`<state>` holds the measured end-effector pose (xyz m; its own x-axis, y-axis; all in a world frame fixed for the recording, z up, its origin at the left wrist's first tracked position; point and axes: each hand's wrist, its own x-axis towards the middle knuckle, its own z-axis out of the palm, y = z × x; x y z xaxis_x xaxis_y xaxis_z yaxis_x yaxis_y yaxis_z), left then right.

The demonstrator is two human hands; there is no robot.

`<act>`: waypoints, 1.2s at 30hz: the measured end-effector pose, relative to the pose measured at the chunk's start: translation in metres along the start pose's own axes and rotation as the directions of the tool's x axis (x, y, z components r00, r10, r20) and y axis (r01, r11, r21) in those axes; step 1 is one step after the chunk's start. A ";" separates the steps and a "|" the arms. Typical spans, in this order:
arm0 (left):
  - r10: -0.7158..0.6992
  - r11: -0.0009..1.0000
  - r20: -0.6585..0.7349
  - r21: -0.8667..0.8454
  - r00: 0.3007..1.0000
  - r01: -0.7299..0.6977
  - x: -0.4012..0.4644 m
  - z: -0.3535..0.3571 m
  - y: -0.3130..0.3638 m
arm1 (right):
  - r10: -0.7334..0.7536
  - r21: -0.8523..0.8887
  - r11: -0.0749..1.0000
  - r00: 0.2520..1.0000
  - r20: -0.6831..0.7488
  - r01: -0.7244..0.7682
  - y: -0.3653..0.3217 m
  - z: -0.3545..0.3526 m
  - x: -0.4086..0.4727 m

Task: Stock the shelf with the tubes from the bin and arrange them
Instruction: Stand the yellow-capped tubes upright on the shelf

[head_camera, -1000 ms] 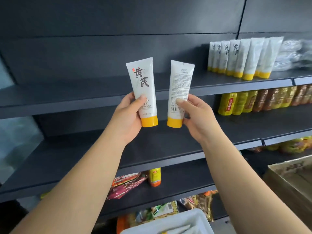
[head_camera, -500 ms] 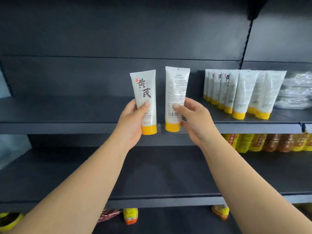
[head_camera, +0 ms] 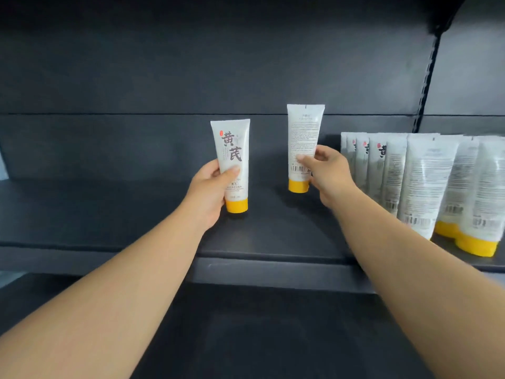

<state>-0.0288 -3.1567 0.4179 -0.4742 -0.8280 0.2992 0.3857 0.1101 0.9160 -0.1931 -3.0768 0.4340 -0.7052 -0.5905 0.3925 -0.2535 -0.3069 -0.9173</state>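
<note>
My left hand (head_camera: 209, 191) grips a white tube with a yellow cap (head_camera: 232, 162), cap down, its front label with large dark characters facing me. My right hand (head_camera: 326, 173) holds a second white tube (head_camera: 302, 140) upright with its back print and barcode toward me, farther in over the dark shelf (head_camera: 123, 212). Both caps are at or just above the shelf surface; contact cannot be told. To the right stands a row of several matching tubes (head_camera: 420, 181), caps down, close beside my right hand.
The shelf has a dark back panel (head_camera: 191, 64) and a slotted upright post (head_camera: 426, 77) at the right. A lower dark shelf (head_camera: 246, 337) lies beneath my forearms. The shelf's front lip (head_camera: 273, 272) runs across below my wrists.
Both hands have reached forward over the shelf and apart. The right tube has gone deeper and to the right toward the row; the left tube has come down near the shelf.
</note>
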 end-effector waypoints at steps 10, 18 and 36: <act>-0.069 0.976 -0.030 0.204 0.997 0.074 0.104 0.037 -0.034 | 0.032 -0.062 0.997 0.990 -0.136 -0.041 0.063 0.035 0.097; -0.064 0.976 -0.011 0.210 0.998 0.065 0.161 0.034 -0.066 | -0.035 -0.118 0.993 0.973 -0.230 0.008 0.101 0.038 0.120; -0.013 0.954 -0.083 0.297 0.996 0.037 0.198 0.028 -0.105 | 0.037 -0.337 0.938 0.991 -0.130 -0.079 0.112 0.046 0.137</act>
<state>-0.1855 -3.3166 0.3880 -0.4117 -0.8722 0.2641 0.1158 0.2374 0.9645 -0.2875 -3.2260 0.3878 -0.7940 -0.4995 0.3465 -0.4054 0.0102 -0.9141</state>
